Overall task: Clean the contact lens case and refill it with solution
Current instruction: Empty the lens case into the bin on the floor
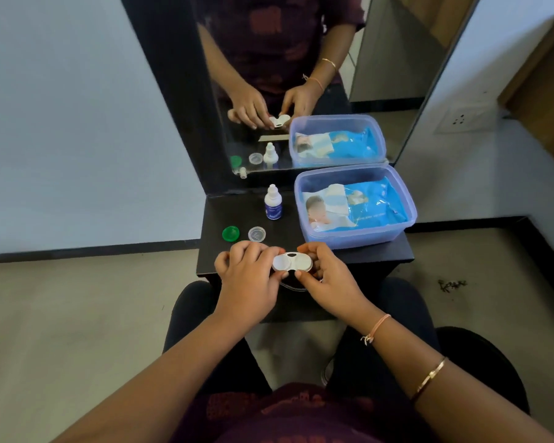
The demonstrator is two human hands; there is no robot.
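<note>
I hold a white two-well contact lens case (291, 262) between both hands, just above the front edge of a small black table (394, 254). My left hand (248, 276) pinches its left well, my right hand (325, 273) grips its right well. Both wells are uncapped. A green cap (230, 233) and a clear cap (256, 234) lie on the table behind my left hand. A small white and blue solution bottle (273, 203) stands upright further back, capped.
A clear plastic box (355, 236) holding a blue pack of wipes (365, 206) fills the table's right side. A mirror (397, 91) stands against the wall behind the table and reflects the hands and objects. My knees are under the table's front edge.
</note>
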